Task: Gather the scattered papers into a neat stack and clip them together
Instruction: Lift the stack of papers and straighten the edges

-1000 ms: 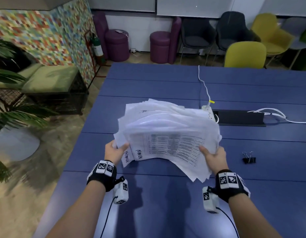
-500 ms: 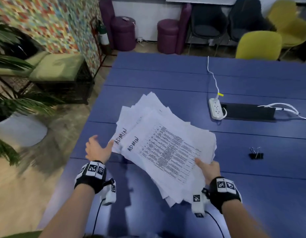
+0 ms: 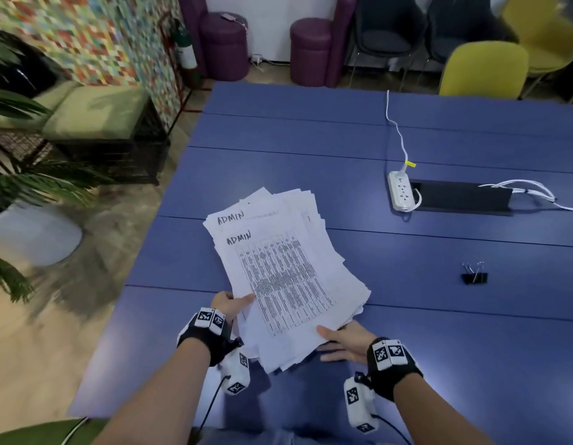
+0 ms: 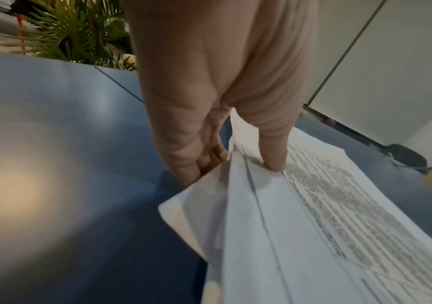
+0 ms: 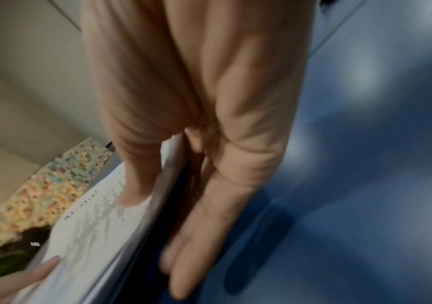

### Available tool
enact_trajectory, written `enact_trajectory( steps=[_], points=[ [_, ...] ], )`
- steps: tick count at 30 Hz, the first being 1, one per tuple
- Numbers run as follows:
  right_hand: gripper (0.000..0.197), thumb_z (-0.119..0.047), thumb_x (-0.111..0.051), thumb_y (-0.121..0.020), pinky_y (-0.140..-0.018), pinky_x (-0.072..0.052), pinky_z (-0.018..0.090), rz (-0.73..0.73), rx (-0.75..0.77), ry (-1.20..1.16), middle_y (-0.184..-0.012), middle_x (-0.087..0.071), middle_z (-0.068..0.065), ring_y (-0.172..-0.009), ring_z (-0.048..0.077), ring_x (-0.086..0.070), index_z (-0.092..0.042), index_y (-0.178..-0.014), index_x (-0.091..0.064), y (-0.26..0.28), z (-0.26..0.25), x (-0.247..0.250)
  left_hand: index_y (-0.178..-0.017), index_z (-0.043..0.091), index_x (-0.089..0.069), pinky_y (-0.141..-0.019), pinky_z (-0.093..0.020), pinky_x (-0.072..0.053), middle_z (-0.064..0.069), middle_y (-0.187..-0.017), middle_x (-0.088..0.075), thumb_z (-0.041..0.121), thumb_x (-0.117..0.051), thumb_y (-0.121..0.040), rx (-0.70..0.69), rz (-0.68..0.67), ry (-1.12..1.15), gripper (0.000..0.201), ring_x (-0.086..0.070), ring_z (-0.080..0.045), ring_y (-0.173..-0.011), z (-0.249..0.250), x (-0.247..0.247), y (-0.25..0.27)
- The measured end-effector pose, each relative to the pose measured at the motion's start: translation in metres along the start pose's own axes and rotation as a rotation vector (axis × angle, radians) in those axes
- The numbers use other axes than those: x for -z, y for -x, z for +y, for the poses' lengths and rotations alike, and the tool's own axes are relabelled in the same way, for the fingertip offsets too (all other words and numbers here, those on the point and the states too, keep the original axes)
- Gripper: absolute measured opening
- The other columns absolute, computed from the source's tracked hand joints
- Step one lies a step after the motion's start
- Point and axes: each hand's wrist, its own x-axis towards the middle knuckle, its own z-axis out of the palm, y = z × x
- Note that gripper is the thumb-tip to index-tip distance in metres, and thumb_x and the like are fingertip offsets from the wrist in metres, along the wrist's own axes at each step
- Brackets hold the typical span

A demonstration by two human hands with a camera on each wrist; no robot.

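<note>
A loose, uneven stack of printed papers (image 3: 280, 271) marked "ADMIN" is held over the blue table (image 3: 311, 130), near its front left. My left hand (image 3: 232, 305) pinches the stack's left edge, thumb on top (image 4: 274, 158) and fingers beneath the papers (image 4: 313, 216). My right hand (image 3: 341, 342) pinches the near right corner, thumb on the top sheet of the papers (image 5: 92, 226), fingers underneath. The sheets are fanned and not aligned. A black binder clip (image 3: 474, 274) lies on the table to the right, apart from both hands.
A white power strip (image 3: 400, 194) with its cable lies beyond the papers, beside a black cable slot (image 3: 461, 197) with white wires. Chairs and purple stools stand past the far edge. The table's left edge is close to my left arm; a plant stands on the floor there.
The stack has turned from landscape to lengthwise and come down closer to me. My left hand, off the papers half a second ago, now pinches their left edge. The right hand kept its hold.
</note>
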Motion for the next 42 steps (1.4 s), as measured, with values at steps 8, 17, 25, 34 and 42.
enact_trajectory(
  steps=[8, 17, 25, 34, 42],
  points=[
    [0.056, -0.024, -0.065, -0.085, -0.095, -0.050, 0.047, 0.575, 0.250, 0.255, -0.094, -0.067, 0.003, -0.098, 0.027, -0.064, -0.022, -0.137, -0.043, -0.022, -0.023, 0.071, -0.119, 0.000, -0.057, -0.096, -0.043, -0.047, -0.013, -0.119, -0.063, 0.000, -0.063, -0.078, -0.065, -0.119, -0.036, 0.041, -0.059, -0.030, -0.108, -0.020, 0.002, -0.014],
    [0.014, -0.012, -0.063, -0.083, -0.073, -0.047, 0.027, 0.565, 0.282, 0.528, -0.080, -0.068, 0.007, -0.085, 0.026, -0.065, -0.020, -0.093, -0.068, -0.028, -0.017, 0.046, -0.125, -0.001, -0.051, -0.094, -0.032, -0.039, -0.004, -0.122, -0.055, 0.032, -0.068, -0.084, -0.024, -0.017, -0.044, 0.056, -0.051, -0.029, -0.121, -0.023, 0.022, 0.015],
    [0.017, -0.026, -0.064, -0.082, -0.063, -0.040, 0.025, 0.419, 0.194, 0.668, -0.066, -0.054, -0.004, -0.069, 0.017, -0.054, -0.022, -0.075, -0.050, -0.035, -0.006, 0.028, -0.136, 0.002, -0.039, -0.103, -0.038, -0.039, -0.013, -0.140, -0.048, 0.037, -0.061, -0.088, -0.164, 0.059, -0.225, 0.063, -0.049, -0.030, -0.125, -0.035, 0.016, 0.012],
    [0.048, 0.004, -0.067, -0.071, -0.057, -0.049, 0.013, 0.013, 0.139, 0.453, -0.100, -0.061, 0.009, -0.077, 0.012, -0.059, -0.013, -0.105, -0.037, -0.007, -0.027, 0.026, -0.128, 0.013, -0.047, -0.089, -0.051, -0.052, -0.015, -0.118, -0.065, -0.012, -0.075, -0.058, -0.058, -0.312, 0.248, 0.079, -0.063, -0.036, -0.105, -0.031, 0.032, 0.005],
    [0.052, -0.014, -0.069, -0.075, -0.095, -0.048, 0.045, -0.028, 0.061, -0.119, -0.122, -0.064, 0.010, -0.109, 0.029, -0.060, -0.013, -0.125, -0.054, -0.024, -0.019, 0.020, -0.120, 0.018, -0.051, -0.091, -0.049, -0.050, -0.014, -0.115, -0.067, -0.018, -0.063, -0.067, -0.049, -0.536, 0.027, 0.065, -0.062, -0.034, -0.108, -0.016, 0.030, 0.016]
  ],
)
